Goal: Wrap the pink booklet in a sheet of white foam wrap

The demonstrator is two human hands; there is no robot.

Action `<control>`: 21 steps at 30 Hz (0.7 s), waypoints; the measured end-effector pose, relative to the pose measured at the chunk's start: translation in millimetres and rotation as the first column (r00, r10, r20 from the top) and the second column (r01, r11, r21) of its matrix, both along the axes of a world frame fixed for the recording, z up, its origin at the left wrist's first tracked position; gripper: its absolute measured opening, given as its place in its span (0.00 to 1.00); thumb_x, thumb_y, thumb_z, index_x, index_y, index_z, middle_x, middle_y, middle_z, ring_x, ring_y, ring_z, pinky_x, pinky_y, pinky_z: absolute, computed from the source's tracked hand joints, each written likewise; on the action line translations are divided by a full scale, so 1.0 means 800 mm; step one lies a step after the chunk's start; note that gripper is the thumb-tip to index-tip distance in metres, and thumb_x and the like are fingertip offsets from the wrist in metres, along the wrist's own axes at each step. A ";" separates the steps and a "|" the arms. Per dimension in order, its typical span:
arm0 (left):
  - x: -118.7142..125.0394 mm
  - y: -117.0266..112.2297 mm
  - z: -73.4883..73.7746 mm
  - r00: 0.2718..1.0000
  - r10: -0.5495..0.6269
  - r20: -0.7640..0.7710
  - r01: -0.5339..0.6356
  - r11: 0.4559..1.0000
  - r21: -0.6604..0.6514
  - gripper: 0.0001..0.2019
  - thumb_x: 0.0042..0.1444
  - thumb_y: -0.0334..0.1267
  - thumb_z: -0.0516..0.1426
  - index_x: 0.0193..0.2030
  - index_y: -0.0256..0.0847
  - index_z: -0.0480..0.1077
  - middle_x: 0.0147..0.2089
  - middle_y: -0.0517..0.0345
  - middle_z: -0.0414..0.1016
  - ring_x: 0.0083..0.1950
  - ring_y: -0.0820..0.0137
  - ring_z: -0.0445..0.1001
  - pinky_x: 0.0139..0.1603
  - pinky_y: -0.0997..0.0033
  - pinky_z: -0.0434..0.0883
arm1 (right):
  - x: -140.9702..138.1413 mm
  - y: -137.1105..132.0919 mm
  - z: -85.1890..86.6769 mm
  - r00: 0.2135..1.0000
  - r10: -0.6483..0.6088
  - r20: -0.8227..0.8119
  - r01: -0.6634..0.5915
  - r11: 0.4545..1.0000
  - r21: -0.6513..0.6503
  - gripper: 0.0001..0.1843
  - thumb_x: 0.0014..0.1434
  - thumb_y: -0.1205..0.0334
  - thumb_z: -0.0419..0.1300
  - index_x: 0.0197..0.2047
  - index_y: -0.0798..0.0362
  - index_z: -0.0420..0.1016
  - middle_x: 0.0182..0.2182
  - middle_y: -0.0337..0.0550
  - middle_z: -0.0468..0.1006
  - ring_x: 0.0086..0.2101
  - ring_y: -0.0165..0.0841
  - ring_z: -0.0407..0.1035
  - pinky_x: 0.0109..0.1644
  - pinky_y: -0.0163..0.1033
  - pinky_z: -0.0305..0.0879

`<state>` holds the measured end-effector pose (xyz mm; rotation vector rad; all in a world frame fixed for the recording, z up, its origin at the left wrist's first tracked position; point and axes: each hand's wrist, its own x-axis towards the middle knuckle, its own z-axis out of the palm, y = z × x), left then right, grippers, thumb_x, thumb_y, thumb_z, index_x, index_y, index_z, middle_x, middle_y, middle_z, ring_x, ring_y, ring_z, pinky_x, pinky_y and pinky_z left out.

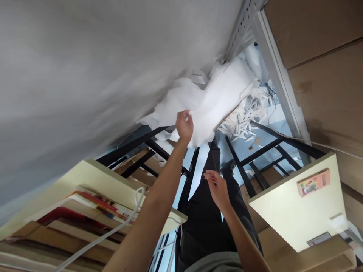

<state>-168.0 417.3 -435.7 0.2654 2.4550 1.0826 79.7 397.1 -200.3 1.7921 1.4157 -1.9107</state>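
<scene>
My left hand reaches forward with its thumb and fingers pinched together at a soft white sheet, which looks like thin packing foam. The sheet lies in a loose, rumpled pile, and its front edge hangs down near my leg. My right hand is nearer my body, above my dark trousers. Its fingers are loosely bent, apart from the thumb, with nothing between them.
White scraps lie heaped on the blue floor. Black metal frames carry pale boards on both sides; a small pink box sits on the right board. Flat cardboard is stacked left. Cartons and a grey post stand right.
</scene>
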 end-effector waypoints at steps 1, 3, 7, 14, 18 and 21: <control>0.011 0.009 -0.001 0.999 -0.036 0.025 0.036 0.999 0.019 0.12 0.73 0.28 0.58 0.58 0.41 0.78 0.58 0.45 0.80 0.58 0.60 0.84 0.65 0.60 0.82 | 0.000 0.003 -0.003 1.000 -0.005 0.003 0.005 1.000 0.003 0.25 0.75 0.37 0.63 0.56 0.48 0.87 0.50 0.52 0.94 0.52 0.47 0.89 0.60 0.51 0.85; 0.032 0.024 -0.003 0.991 -0.106 0.087 0.102 0.994 0.049 0.13 0.74 0.29 0.58 0.59 0.41 0.78 0.58 0.45 0.80 0.59 0.60 0.84 0.61 0.61 0.84 | -0.002 0.011 -0.008 1.000 -0.005 0.006 0.005 1.000 0.006 0.26 0.75 0.36 0.63 0.56 0.49 0.87 0.51 0.53 0.94 0.52 0.47 0.89 0.61 0.52 0.85; 0.060 0.039 -0.006 0.934 -0.263 0.240 0.259 0.965 0.048 0.17 0.72 0.29 0.60 0.65 0.41 0.77 0.64 0.40 0.79 0.62 0.57 0.84 0.61 0.59 0.84 | -0.004 0.021 -0.016 1.000 0.019 0.004 -0.019 1.000 -0.012 0.27 0.74 0.35 0.63 0.57 0.49 0.87 0.51 0.54 0.93 0.52 0.47 0.89 0.61 0.53 0.85; 0.031 0.020 -0.003 0.998 -0.047 0.031 0.054 0.954 -0.295 0.26 0.68 0.36 0.66 0.71 0.37 0.73 0.82 0.30 0.67 0.86 0.41 0.61 0.86 0.39 0.61 | -0.003 0.024 -0.018 0.999 0.037 0.027 -0.036 0.999 -0.039 0.28 0.74 0.35 0.62 0.57 0.50 0.87 0.52 0.55 0.93 0.51 0.48 0.89 0.61 0.55 0.84; 0.000 0.001 -0.023 0.921 0.257 0.293 -0.104 0.887 -0.450 0.22 0.54 0.36 0.76 0.53 0.37 0.78 0.72 0.27 0.78 0.79 0.38 0.70 0.82 0.35 0.63 | -0.010 0.022 -0.017 0.999 0.024 0.041 -0.022 0.998 -0.059 0.28 0.73 0.35 0.63 0.57 0.50 0.87 0.52 0.55 0.93 0.51 0.47 0.89 0.61 0.54 0.85; -0.007 -0.011 -0.034 0.832 0.374 0.409 -0.184 0.883 -0.433 0.14 0.59 0.36 0.72 0.33 0.43 0.71 0.48 0.40 0.85 0.64 0.46 0.82 0.75 0.40 0.71 | -0.016 0.019 -0.017 1.000 -0.006 0.027 0.008 0.998 -0.064 0.29 0.72 0.34 0.64 0.56 0.51 0.87 0.51 0.56 0.93 0.50 0.47 0.90 0.59 0.53 0.86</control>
